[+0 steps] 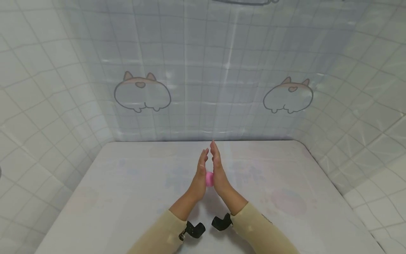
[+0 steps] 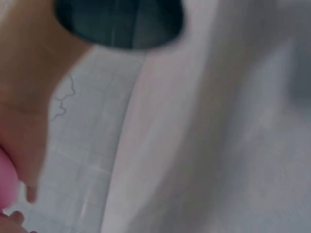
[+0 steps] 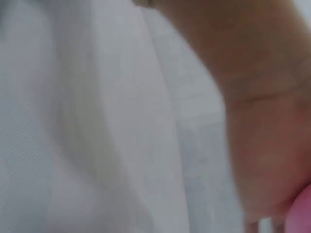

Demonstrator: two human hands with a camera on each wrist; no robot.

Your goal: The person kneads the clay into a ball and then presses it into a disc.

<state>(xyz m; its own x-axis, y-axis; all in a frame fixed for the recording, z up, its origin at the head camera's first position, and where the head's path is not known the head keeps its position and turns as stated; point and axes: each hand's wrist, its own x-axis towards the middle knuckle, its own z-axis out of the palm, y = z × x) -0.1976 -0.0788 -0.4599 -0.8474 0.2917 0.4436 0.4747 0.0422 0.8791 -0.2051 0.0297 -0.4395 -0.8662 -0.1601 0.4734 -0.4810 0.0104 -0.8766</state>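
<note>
Between the two palms sits a small pink ball, touched on one side by each hand. My left hand lies flat along its left side, fingers straight and pointing away from me. The right hand faces it from the other side, fingers also extended, its tips reaching a little farther forward. In the left wrist view the pink ball shows at the left edge, with part of a hand beside it. The right wrist view catches the ball at the lower right corner, against the palm.
A white table with faint printed patterns lies beneath the hands. Behind and beside it hang tile-patterned sheets with cartoon animal drawings. Black camera mounts stick out from both cream sleeves.
</note>
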